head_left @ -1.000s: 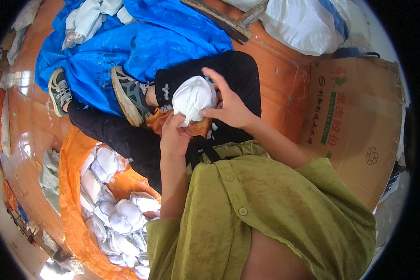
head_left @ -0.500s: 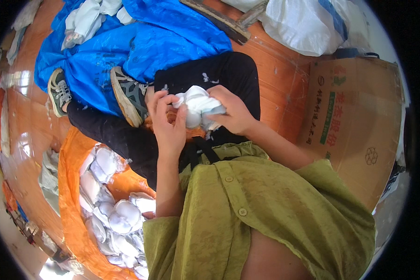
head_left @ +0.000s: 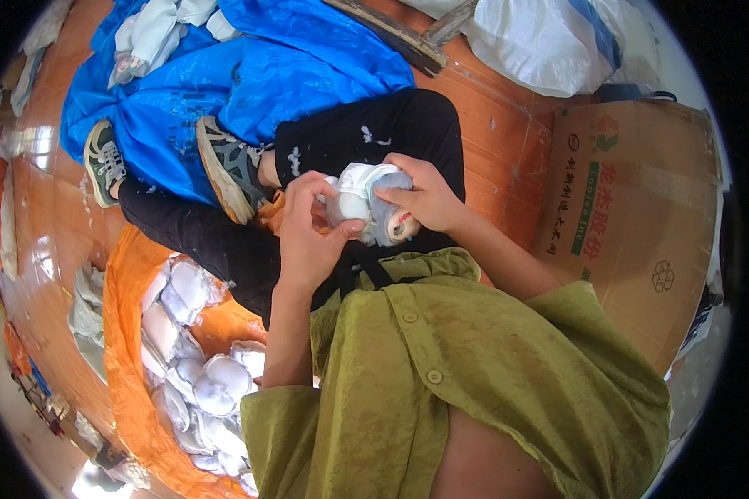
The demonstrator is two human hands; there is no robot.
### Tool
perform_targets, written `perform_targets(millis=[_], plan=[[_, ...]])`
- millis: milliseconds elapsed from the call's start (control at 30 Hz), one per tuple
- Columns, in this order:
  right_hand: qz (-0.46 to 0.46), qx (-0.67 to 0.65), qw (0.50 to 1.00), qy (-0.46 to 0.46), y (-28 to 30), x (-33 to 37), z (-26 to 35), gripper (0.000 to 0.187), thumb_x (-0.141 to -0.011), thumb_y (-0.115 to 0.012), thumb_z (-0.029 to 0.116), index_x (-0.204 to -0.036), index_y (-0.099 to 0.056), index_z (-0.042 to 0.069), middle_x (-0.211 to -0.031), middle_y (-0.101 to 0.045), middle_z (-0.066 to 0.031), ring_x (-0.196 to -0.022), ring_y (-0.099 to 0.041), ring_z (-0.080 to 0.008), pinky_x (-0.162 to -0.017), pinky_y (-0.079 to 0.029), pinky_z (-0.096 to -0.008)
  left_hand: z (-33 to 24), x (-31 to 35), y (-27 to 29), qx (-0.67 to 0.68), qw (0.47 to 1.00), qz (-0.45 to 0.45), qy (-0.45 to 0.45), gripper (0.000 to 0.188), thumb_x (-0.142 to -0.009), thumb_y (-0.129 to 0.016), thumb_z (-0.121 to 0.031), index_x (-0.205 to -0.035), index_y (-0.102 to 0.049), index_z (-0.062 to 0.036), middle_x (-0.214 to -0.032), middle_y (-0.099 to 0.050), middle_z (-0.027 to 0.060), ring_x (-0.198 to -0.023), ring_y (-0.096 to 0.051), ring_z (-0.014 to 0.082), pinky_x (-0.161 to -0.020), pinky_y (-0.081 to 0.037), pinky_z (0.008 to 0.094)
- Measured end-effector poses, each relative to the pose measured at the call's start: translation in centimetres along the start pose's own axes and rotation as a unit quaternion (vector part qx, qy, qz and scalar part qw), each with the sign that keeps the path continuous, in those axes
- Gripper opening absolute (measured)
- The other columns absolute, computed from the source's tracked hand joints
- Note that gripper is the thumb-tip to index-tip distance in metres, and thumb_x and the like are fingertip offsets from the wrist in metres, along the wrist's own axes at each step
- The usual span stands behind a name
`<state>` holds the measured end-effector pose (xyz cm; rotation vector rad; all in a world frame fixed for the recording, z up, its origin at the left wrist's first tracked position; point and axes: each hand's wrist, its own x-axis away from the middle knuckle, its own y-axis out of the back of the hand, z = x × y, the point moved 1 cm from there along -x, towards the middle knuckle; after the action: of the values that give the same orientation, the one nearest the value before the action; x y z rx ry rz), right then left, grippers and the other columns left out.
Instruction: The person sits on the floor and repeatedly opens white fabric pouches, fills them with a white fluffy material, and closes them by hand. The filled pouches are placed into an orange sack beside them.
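Above my lap, both hands grip a soft white stuffed piece, which looks like part of a plush doll. Its right side is grey-blue, with a small peach patch bearing red and dark marks, like a doll's face. My left hand pinches the left edge, thumb low and fingers curled above. Wrapped round the upper right side is my right hand, its thumb across the grey-blue part. Some orange cloth shows behind my left hand.
An orange sack at my left holds several white rounded stuffed pieces. Ahead lies a blue sheet with white cloth pieces on it. A cardboard box, white sacks and a wooden frame stand right and ahead.
The white piece has been turned, so its grey-blue side and face-like patch now show. My left hand has moved slightly down and right; my right hand's grip has shifted.
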<state>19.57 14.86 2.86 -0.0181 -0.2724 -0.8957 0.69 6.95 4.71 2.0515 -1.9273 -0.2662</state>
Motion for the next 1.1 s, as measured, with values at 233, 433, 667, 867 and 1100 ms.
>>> perform_targets(millis=[233,433,667,867,1100], plan=[[0.038,0.010,0.999,0.009,0.0,0.1,0.0,0.020,-0.082,-0.067,0.015,-0.093,-0.057,0.002,-0.078,-0.056,-0.0030,-0.073,-0.051,-0.0089,-0.066,-0.043,-0.0253,-1.5,0.0,0.4,-0.147,0.986,-0.001,-0.074,0.048,-0.055,-0.080,-0.004,-0.097,-0.058,-0.0092,-0.105,-0.057,0.0069,-0.101,-0.050,0.0267,-0.084,-0.043,0.0345],[0.016,-0.047,0.999,0.003,-0.3,0.1,-0.3,0.018,-0.081,-0.068,0.015,-0.089,-0.058,0.001,-0.075,-0.056,-0.0042,-0.069,-0.052,-0.0095,-0.063,-0.043,-0.0265,-0.4,0.1,0.0,-0.035,0.999,0.018,0.000,0.044,-0.055,-0.079,-0.002,-0.093,-0.056,-0.0070,-0.094,-0.056,0.0040,-0.092,-0.052,0.0202,-0.078,-0.043,0.0312],[0.029,-0.102,0.994,-0.020,-1.0,0.5,-1.0,0.017,-0.083,-0.067,0.016,-0.087,-0.061,0.001,-0.074,-0.056,-0.0018,-0.069,-0.052,-0.0080,-0.061,-0.043,-0.0256,0.3,0.2,-0.1,-0.008,0.996,0.084,-0.026,0.040,-0.053,-0.080,-0.003,-0.082,-0.052,-0.0042,-0.085,-0.052,0.0045,-0.084,-0.048,0.0223,-0.076,-0.040,0.0317],[0.028,-0.081,0.994,-0.073,-0.8,0.0,-2.0,0.013,-0.085,-0.066,0.015,-0.088,-0.062,0.002,-0.076,-0.058,0.0008,-0.071,-0.052,-0.0067,-0.064,-0.042,-0.0234,-0.5,1.0,-0.9,-0.081,0.994,0.068,-0.007,0.036,-0.058,-0.079,-0.005,-0.078,-0.049,-0.0030,-0.083,-0.050,0.0061,-0.087,-0.048,0.0250,-0.077,-0.039,0.0333],[-0.006,-0.279,0.937,-0.213,-0.8,0.1,-2.0,0.020,-0.087,-0.063,0.018,-0.091,-0.064,-0.001,-0.080,-0.065,-0.0056,-0.067,-0.061,-0.0115,-0.061,-0.048,-0.0255,-1.9,1.4,-0.9,-0.002,0.998,0.059,0.028,0.034,-0.066,-0.073,-0.005,-0.087,-0.046,-0.0029,-0.091,-0.046,0.0102,-0.087,-0.049,0.0265,-0.079,-0.041,0.0331]])
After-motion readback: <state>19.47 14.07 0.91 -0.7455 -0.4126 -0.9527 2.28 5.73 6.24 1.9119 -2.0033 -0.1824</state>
